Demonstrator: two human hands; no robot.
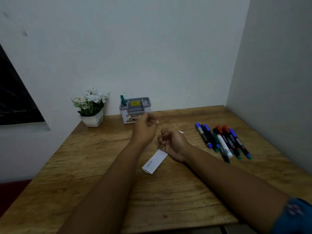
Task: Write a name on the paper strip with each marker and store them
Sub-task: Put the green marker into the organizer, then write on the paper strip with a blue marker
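A white paper strip [154,162] lies on the wooden table [101,166], with small writing near its close end. My right hand [173,143] rests over the strip's far part, fingers loosely curled and holding nothing. Raised just in front of the grey pen holder [135,107] is my left hand [146,127], blurred, its fingers curled with nothing visible in them. One green marker [123,100] stands in the holder's left compartment. Several markers [222,141] with blue, red and green caps lie side by side at the right.
A small white pot of white flowers [92,107] stands at the back left by the wall. Walls close the table off at the back and right. A dark frame [15,98] hangs on the left wall.
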